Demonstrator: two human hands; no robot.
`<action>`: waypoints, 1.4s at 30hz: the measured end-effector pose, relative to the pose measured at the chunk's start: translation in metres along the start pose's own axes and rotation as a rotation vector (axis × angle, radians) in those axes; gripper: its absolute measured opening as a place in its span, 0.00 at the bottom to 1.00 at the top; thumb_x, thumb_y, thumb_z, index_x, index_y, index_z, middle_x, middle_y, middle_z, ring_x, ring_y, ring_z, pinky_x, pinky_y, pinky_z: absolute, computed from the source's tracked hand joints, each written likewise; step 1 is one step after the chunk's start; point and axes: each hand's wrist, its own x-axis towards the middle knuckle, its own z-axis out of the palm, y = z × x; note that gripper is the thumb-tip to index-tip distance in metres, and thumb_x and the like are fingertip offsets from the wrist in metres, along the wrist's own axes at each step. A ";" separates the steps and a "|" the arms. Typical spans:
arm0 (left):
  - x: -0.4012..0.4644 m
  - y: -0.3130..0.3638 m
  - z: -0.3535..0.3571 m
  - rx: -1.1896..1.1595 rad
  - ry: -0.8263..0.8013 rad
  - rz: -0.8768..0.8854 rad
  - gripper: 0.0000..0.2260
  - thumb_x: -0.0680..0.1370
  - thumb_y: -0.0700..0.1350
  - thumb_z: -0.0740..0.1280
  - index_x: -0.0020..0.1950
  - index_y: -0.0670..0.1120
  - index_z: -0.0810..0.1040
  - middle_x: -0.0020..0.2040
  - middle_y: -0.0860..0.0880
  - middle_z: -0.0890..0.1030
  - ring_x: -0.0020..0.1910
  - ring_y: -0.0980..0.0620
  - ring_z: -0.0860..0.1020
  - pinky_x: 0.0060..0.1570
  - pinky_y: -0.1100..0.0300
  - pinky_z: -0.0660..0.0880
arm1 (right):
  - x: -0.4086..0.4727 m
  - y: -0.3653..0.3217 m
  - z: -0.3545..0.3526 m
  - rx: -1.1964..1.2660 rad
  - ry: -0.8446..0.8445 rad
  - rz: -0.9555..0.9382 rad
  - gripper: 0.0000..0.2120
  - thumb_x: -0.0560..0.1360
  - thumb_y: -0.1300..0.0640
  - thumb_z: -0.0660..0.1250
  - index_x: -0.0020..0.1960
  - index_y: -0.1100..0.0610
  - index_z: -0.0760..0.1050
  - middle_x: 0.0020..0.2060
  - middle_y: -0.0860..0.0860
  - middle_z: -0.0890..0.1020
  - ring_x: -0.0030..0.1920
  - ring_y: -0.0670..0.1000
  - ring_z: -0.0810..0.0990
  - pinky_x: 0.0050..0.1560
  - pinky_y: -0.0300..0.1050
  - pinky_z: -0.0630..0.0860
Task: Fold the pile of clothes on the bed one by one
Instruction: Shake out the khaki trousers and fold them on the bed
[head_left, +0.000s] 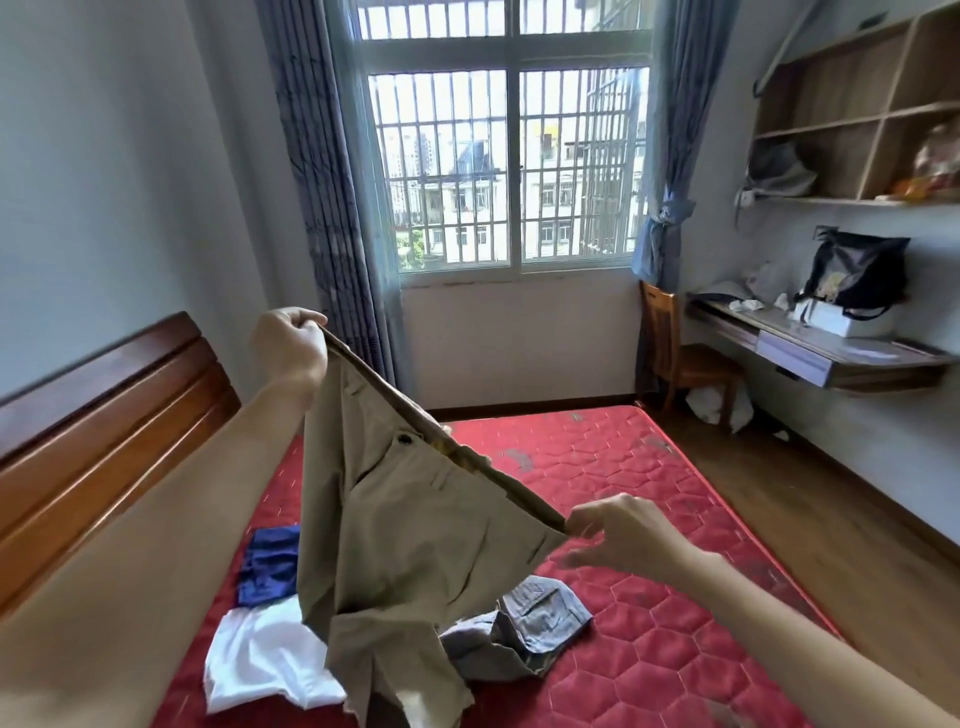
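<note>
A pair of khaki trousers (395, 540) hangs in the air above the bed, stretched by the waistband. My left hand (288, 343) grips one end of the waistband, raised high. My right hand (618, 530) pinches the other end, lower and to the right. The trouser legs drop onto the red quilted mattress (675, 654). Under them lie a grey garment (530, 629), a white garment (265, 660) and a blue garment (270, 564), all crumpled.
A wooden headboard (104, 421) runs along the left. Past the bed's foot are a barred window (509, 156), curtains, a wooden chair (685, 353) and a wall desk (821, 348) with a dark bag (862, 270). Shelves hang above it.
</note>
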 end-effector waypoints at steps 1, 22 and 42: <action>-0.001 -0.002 0.000 -0.017 0.010 -0.011 0.14 0.76 0.35 0.59 0.42 0.47 0.83 0.39 0.46 0.82 0.33 0.51 0.79 0.37 0.64 0.76 | 0.002 -0.002 0.008 0.007 0.063 -0.003 0.19 0.67 0.34 0.70 0.48 0.48 0.83 0.42 0.41 0.85 0.41 0.38 0.82 0.40 0.30 0.76; -0.016 -0.051 -0.066 0.024 -0.264 0.204 0.10 0.73 0.32 0.69 0.49 0.43 0.85 0.42 0.43 0.85 0.44 0.46 0.83 0.53 0.48 0.79 | 0.081 -0.004 -0.133 0.306 0.817 0.077 0.01 0.70 0.63 0.73 0.40 0.58 0.82 0.36 0.50 0.84 0.39 0.48 0.82 0.45 0.40 0.76; -0.115 -0.045 0.024 0.069 -0.295 -0.286 0.06 0.73 0.42 0.73 0.42 0.39 0.84 0.40 0.38 0.84 0.43 0.42 0.81 0.39 0.60 0.69 | 0.099 -0.027 -0.091 0.500 0.733 0.711 0.03 0.68 0.56 0.73 0.42 0.53 0.83 0.39 0.52 0.85 0.45 0.55 0.84 0.45 0.40 0.75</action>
